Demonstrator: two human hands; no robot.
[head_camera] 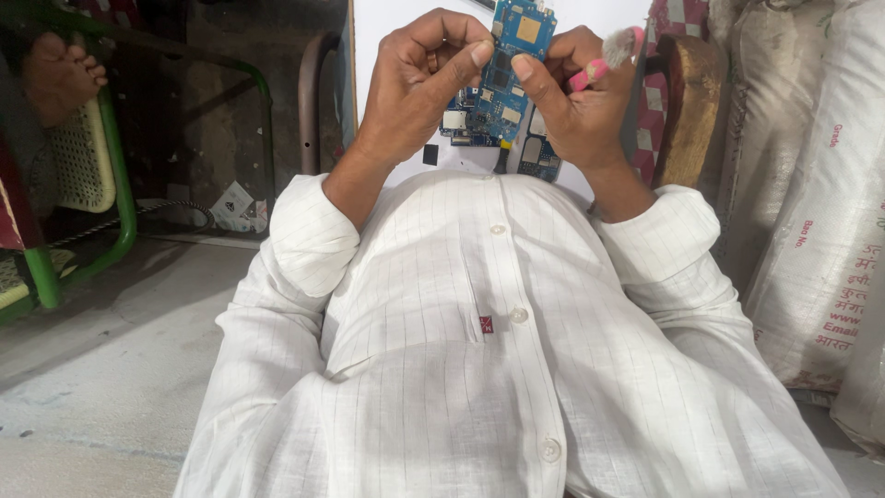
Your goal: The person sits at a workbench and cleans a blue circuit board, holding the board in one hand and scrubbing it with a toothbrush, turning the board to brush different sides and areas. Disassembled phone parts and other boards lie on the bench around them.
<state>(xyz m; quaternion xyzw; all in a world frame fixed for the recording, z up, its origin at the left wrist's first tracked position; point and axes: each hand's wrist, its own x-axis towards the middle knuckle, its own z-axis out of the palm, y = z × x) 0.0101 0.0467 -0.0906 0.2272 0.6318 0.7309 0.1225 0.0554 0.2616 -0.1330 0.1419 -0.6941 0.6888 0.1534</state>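
Both hands are raised together over the white shirt (498,350), pinched on a blue circuit board (505,69) that stands upright between them; the left hand (419,78) grips its left edge with thumb and bent fingers, and the right hand (576,101) presses a thumb on its right edge while also holding a pink-handled brush (610,55) whose grey bristles stick up past the knuckles. Just under the hands a second blue board (539,161) lies on a white table (396,37); pale sacks (811,184) are stacked to the right of the right hand.
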